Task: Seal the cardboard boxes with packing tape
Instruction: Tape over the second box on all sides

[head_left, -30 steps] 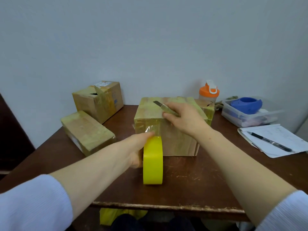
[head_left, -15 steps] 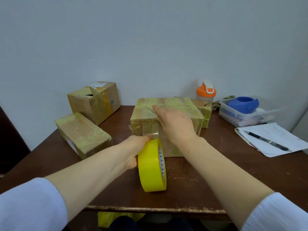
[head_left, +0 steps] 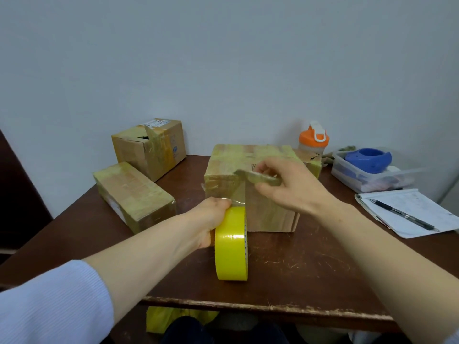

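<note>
A taped cardboard box (head_left: 270, 209) stands in the middle of the brown table (head_left: 298, 269). My left hand (head_left: 211, 219) grips a big yellow tape roll (head_left: 231, 244) standing on edge in front of the box. A clear strip of tape (head_left: 236, 192) runs from the roll up the box's front face. My right hand (head_left: 290, 187) holds a small utility knife (head_left: 255, 177) level near the box's top front edge, above the strip.
Two more taped boxes sit at the left: a flat one (head_left: 134, 197) and a taller one (head_left: 151, 147) behind it. At the right are an orange-capped bottle (head_left: 313, 140), a clear tub (head_left: 367, 175) with a blue object, and a notepad (head_left: 407, 212) with a pen.
The right hand has lifted off the box top and come toward me with the knife, to the top front edge. The tape roll has tipped back to upright; the left hand still holds it.
</note>
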`<state>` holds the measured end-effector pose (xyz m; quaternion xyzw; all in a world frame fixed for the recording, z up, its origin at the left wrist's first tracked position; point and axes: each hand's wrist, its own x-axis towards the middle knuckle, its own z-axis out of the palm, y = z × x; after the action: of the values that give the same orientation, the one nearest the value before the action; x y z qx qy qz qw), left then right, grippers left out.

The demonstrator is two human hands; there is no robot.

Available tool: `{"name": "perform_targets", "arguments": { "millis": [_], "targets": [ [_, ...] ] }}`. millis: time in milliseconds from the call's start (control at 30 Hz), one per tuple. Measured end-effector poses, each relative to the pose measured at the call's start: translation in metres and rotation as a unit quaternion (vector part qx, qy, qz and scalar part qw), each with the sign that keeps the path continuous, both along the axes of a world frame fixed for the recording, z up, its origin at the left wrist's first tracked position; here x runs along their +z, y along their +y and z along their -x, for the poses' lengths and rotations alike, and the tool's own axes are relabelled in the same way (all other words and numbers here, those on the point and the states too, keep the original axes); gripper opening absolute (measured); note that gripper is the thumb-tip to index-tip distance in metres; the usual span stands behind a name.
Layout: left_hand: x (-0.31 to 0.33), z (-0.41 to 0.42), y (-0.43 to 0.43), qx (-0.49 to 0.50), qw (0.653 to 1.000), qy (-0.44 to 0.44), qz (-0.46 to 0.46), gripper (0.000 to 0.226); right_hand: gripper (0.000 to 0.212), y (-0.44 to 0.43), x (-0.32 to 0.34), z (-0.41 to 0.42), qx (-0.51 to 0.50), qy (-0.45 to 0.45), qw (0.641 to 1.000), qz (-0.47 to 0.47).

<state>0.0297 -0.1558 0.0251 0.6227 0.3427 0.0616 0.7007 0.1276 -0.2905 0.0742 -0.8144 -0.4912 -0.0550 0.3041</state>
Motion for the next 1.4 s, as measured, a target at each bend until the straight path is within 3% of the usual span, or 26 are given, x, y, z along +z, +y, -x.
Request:
{"name": "perform_targets", "arguments": {
  "millis": [133, 300, 433, 500, 567, 633, 767, 933, 1000, 1067, 1100, 1167, 1233, 1300, 1400],
  "targets": [
    [0.002, 0.001, 0.001, -0.005, 1.000, 0.002, -0.010, 0.019, 0.019, -0.002, -0.004, 0.004, -0.002, -0.045, 0.993, 0.106],
    [0.003, 0.000, 0.001, -0.012, 1.000, -0.004, -0.016, 0.017, 0.030, 0.010, -0.006, 0.005, -0.016, -0.154, 0.977, 0.145],
    [0.004, -0.003, 0.004, -0.011, 0.999, -0.003, -0.035, 0.012, 0.025, 0.018, -0.016, 0.003, -0.040, -0.260, 0.942, 0.206],
    [0.003, -0.004, 0.005, -0.013, 0.999, 0.008, -0.039, 0.019, 0.021, 0.012, -0.022, -0.002, -0.047, -0.265, 0.929, 0.254],
    [0.003, -0.003, 0.004, -0.017, 0.999, 0.012, -0.029, 0.022, 0.026, -0.002, -0.030, -0.010, -0.061, -0.177, 0.949, 0.255],
    [0.000, -0.005, 0.006, -0.014, 1.000, 0.010, -0.024, 0.027, 0.022, -0.016, -0.039, -0.016, -0.087, -0.022, 0.965, 0.248],
    [0.001, -0.006, 0.005, -0.008, 1.000, 0.006, -0.008, 0.011, 0.011, -0.037, -0.064, -0.030, -0.111, 0.191, 0.939, 0.265],
    [0.002, -0.005, 0.003, -0.001, 1.000, 0.005, -0.004, 0.020, 0.029, -0.045, -0.080, -0.036, -0.096, 0.224, 0.948, 0.207],
    [0.003, -0.005, 0.003, 0.000, 1.000, 0.006, -0.003, 0.020, 0.023, -0.045, -0.077, -0.035, -0.116, 0.180, 0.945, 0.247],
    [0.003, -0.004, 0.003, 0.003, 1.000, 0.008, -0.001, 0.017, 0.026, -0.041, -0.061, -0.027, -0.156, 0.070, 0.939, 0.297],
    [0.004, -0.004, 0.003, 0.004, 1.000, 0.009, 0.001, 0.016, 0.035, -0.037, -0.050, -0.021, -0.162, 0.016, 0.952, 0.259],
    [0.004, -0.005, 0.003, 0.006, 1.000, 0.008, 0.004, 0.015, 0.050, -0.025, -0.025, -0.006, -0.128, -0.055, 0.987, 0.076],
    [0.006, -0.005, 0.002, 0.007, 1.000, 0.009, 0.006, 0.014, 0.051, -0.008, -0.004, 0.002, -0.059, -0.124, 0.989, -0.054],
    [0.006, -0.005, 0.001, 0.004, 1.000, 0.006, -0.005, 0.013, 0.041, 0.017, 0.009, -0.001, 0.021, -0.160, 0.987, -0.007],
    [0.005, -0.008, -0.001, 0.005, 0.999, 0.007, -0.035, 0.035, 0.058, 0.047, 0.000, -0.014, 0.058, -0.190, 0.962, 0.188]
  ]
}}
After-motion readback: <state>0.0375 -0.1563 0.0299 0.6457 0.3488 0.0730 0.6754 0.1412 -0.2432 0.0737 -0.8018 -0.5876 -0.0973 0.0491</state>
